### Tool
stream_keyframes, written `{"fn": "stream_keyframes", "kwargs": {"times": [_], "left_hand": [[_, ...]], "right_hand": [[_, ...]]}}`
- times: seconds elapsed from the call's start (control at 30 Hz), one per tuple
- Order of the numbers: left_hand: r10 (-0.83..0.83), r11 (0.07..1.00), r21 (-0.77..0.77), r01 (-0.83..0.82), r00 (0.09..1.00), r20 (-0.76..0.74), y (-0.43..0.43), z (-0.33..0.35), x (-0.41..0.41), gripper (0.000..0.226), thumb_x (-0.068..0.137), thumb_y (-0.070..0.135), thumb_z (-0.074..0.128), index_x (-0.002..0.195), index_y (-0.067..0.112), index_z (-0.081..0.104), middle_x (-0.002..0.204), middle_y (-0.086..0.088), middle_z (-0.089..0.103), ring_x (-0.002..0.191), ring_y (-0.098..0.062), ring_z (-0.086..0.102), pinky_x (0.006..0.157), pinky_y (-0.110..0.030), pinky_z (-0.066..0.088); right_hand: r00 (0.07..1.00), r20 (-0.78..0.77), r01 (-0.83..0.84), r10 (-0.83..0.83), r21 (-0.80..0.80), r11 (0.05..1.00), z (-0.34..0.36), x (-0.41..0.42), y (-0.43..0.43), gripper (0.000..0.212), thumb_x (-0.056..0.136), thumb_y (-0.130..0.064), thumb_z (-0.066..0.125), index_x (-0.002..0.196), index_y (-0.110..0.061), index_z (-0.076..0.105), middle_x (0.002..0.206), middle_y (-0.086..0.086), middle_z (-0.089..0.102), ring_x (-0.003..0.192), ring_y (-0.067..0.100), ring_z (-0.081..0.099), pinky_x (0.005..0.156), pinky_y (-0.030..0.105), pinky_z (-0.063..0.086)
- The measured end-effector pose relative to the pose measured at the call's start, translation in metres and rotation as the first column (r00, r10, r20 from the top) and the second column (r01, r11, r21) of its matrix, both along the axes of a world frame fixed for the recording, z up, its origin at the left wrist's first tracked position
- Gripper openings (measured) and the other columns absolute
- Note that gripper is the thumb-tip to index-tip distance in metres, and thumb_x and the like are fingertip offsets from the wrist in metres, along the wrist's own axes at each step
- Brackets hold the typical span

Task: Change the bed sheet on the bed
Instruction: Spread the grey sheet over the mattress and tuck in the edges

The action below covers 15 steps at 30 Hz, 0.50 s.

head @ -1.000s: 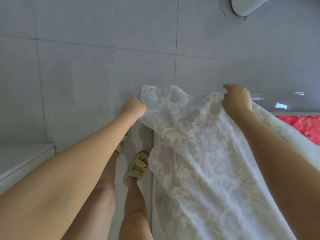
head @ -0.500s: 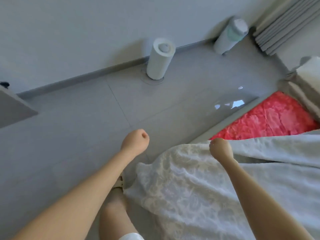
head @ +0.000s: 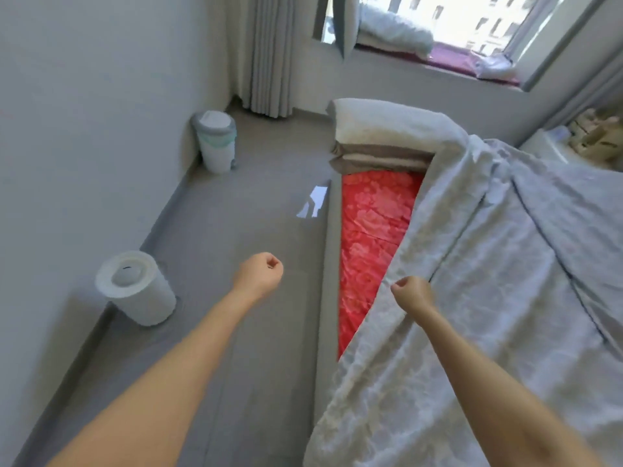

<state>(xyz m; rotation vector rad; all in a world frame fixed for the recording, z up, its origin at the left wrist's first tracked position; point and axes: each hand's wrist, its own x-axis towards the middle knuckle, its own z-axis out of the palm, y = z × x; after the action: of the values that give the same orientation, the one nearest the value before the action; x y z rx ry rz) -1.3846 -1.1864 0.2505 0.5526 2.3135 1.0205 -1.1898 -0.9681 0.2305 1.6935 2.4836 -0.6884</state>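
The left hand (head: 259,276) has let go of the sheet (head: 472,298).

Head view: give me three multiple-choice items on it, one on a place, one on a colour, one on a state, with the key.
1. Where does the white lidded bin stand?
A. On the windowsill
B. On the floor, in the corner by the curtain
C. On the bed

2. What colour is the bedding strip that shows bare beside the white patterned sheet?
A. Blue
B. Green
C. Red

3. How is the left hand?
A. Curled in a fist, holding nothing
B. Gripping the sheet
C. Flat on the wall

Key:
1 B, it sits on the grey floor next to the curtain.
2 C, red floral cloth shows along the sheet's edge.
3 A, it hangs over the floor, apart from the sheet.
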Motion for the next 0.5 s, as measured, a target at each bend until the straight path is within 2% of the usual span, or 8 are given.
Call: {"fn": "stream_keyframes", "kwargs": {"times": [0.1,0.17,0.3,0.5], "left_hand": [[-0.162,0.985,0.067,0.16,0.987,0.019,0.057,0.019,-0.035,0.013,0.09,0.015,0.053,0.083,0.012,0.064,0.083,-0.007,0.066,0.084,-0.028,0.062,0.077,-0.033,0.049],[-0.254,0.962,0.108,0.251,0.967,0.019,0.093,0.032,-0.058,0.014,0.09,0.015,0.052,0.079,0.016,0.061,0.081,-0.005,0.065,0.077,-0.024,0.059,0.075,-0.033,0.049],[-0.401,0.905,0.154,0.398,0.916,-0.008,0.16,0.057,-0.12,0.013,0.09,0.018,0.052,0.088,0.013,0.064,0.088,-0.006,0.067,0.081,-0.021,0.061,0.08,-0.037,0.051],[-0.548,0.821,0.13,0.556,0.831,-0.097,0.258,0.087,-0.221,0.014,0.09,0.019,0.052,0.084,0.016,0.064,0.082,-0.003,0.067,0.079,-0.021,0.061,0.078,-0.036,0.05]], "right_hand": [[0.988,-0.053,0.143,-0.142,0.008,0.99,0.017,-0.015,0.023,0.033,0.083,-0.007,0.05,0.053,-0.012,0.037,0.051,0.004,0.031,0.05,0.02,0.03,0.049,0.03,0.02],[0.969,-0.082,0.233,-0.231,0.015,0.972,0.024,-0.029,0.038,0.038,0.083,-0.007,0.05,0.05,-0.015,0.032,0.048,0.001,0.027,0.047,0.018,0.025,0.047,0.03,0.018],[0.907,-0.159,0.394,-0.389,-0.002,0.919,0.038,-0.067,0.065,0.046,0.087,-0.013,0.052,0.049,-0.016,0.027,0.045,-0.002,0.024,0.043,0.015,0.022,0.046,0.028,0.018],[0.771,-0.281,0.597,-0.571,0.009,0.802,0.061,-0.136,0.111,0.045,0.09,-0.018,0.053,0.051,-0.017,0.031,0.048,-0.003,0.031,0.045,0.012,0.03,0.044,0.025,0.022]]}}
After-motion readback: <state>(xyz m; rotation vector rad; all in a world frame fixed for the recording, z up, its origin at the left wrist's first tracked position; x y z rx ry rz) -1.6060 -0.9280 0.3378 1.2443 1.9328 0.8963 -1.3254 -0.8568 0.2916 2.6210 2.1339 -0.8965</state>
